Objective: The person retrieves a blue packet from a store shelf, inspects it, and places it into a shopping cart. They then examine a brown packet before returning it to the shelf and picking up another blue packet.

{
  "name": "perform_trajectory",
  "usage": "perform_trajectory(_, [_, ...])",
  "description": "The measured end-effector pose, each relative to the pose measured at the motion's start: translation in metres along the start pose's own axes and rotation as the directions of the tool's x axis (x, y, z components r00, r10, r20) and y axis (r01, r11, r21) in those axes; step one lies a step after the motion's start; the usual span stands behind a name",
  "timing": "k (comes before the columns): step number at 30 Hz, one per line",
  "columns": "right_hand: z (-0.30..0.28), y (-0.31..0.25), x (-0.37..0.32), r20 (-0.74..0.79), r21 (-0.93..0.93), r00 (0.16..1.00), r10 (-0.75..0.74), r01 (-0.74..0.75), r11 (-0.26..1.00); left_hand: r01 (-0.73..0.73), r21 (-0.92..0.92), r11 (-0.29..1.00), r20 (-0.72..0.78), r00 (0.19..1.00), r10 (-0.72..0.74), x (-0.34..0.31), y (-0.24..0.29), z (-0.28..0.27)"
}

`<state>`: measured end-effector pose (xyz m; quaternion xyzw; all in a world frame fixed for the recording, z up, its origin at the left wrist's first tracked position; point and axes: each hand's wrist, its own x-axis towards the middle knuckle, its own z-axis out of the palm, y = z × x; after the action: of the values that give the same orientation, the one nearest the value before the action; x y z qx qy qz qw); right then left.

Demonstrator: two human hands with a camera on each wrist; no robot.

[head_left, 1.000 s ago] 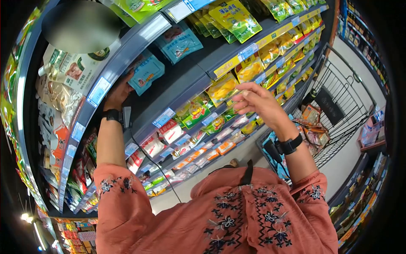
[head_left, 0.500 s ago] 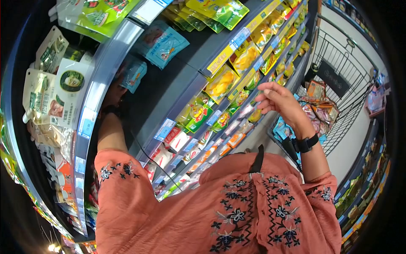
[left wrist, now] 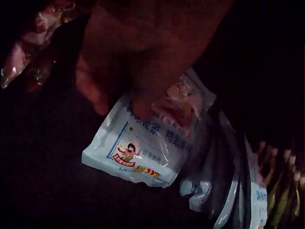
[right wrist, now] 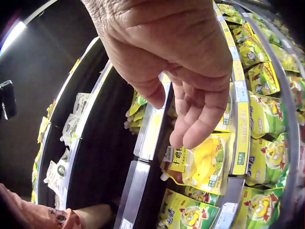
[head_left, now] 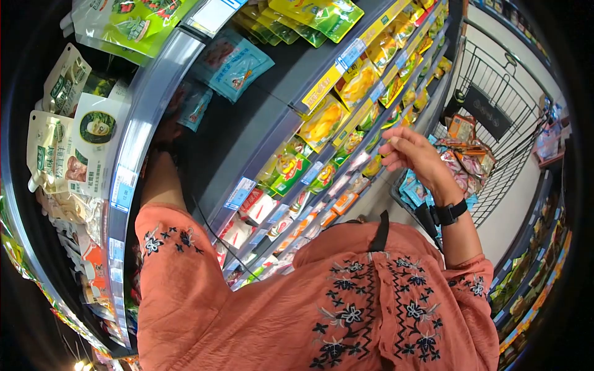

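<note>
Deep inside the dark shelf, my left hand point(left wrist: 143, 52) pinches a light blue seasoning packet point(left wrist: 143, 152) by its upper part. The packet's printed front shows a small cartoon figure near the bottom. In the head view that hand is in shadow behind the shelf lip, with part of the blue packet point(head_left: 197, 110) visible beside it. A row of similar blue packets point(head_left: 238, 68) stands just to the right. My right hand point(head_left: 413, 154) hangs in the air in front of the shelves, fingers loosely curled and holding nothing. Yellow chicken-seasoning bags point(right wrist: 205, 164) are behind it.
A wire shopping cart point(head_left: 501, 117) stands at the right, with several packets point(head_left: 467, 161) in it. Pale pouches point(head_left: 55, 148) fill the shelf at the left. The shelf edge point(head_left: 145, 117) passes close in front of my left forearm. A cable point(head_left: 216, 238) trails from the left arm.
My left hand has gone deeper into the shelf with the blue packet, behind the shelf lip. The head view has turned slightly. The right hand stays raised, nearly where it was.
</note>
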<state>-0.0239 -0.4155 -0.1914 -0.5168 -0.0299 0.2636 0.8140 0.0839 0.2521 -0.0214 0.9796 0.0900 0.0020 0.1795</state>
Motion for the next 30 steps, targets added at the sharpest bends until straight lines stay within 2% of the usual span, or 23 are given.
perform_trajectory(4, [0.0,0.002,-0.001,0.017,-0.01,1.0,0.018,-0.018,1.0,0.033,-0.269,0.963,-0.209,0.974,-0.092,-0.001,0.029,0.015])
perform_trajectory(7, [-0.002,0.004,-0.005,0.021,-0.008,0.999,0.03,-0.03,1.0,0.039,-0.405,0.914,-0.28,0.946,-0.164,-0.008,0.049,0.024])
perform_trajectory(12, [-0.011,0.008,-0.009,0.036,-0.01,0.997,0.065,-0.065,0.998,0.153,-0.5,0.852,-0.243,0.92,-0.308,-0.042,0.085,0.02])
perform_trajectory(16, [-0.016,0.012,-0.015,0.049,-0.016,0.995,0.092,-0.092,0.996,0.287,-0.392,0.874,-0.11,0.929,-0.354,-0.088,0.142,0.022])
perform_trajectory(18, [-0.022,0.016,-0.018,0.063,-0.019,0.993,0.105,-0.104,0.994,0.319,-0.28,0.906,-0.014,0.942,-0.336,-0.112,0.176,0.027])
perform_trajectory(19, [-0.026,0.018,-0.02,0.074,-0.021,0.991,0.113,-0.111,0.994,0.173,-0.255,0.951,0.045,0.985,-0.167,-0.119,0.187,0.03])
perform_trajectory(22, [-0.039,0.025,-0.025,0.07,-0.004,0.989,0.134,-0.134,0.991,-0.073,-0.198,0.978,0.058,0.995,0.086,-0.173,0.253,0.059])
perform_trajectory(24, [-0.054,0.032,-0.03,0.046,0.018,0.989,0.138,-0.139,0.99,-0.164,-0.318,0.934,0.083,0.976,0.2,-0.213,0.297,0.086])
perform_trajectory(27, [-0.092,0.05,-0.04,-0.043,0.079,0.988,0.147,-0.143,0.987,-0.07,-0.525,0.848,0.256,0.937,0.236,-0.265,0.358,0.127])
perform_trajectory(28, [-0.106,0.052,-0.044,-0.09,0.098,0.987,0.131,-0.122,0.988,-0.068,-0.57,0.819,0.278,0.922,0.27,-0.271,0.361,0.148])
perform_trajectory(30, [-0.135,0.051,-0.058,-0.213,0.099,0.967,0.14,-0.121,0.988,0.065,-0.659,0.75,0.402,0.873,0.277,-0.282,0.377,0.191])
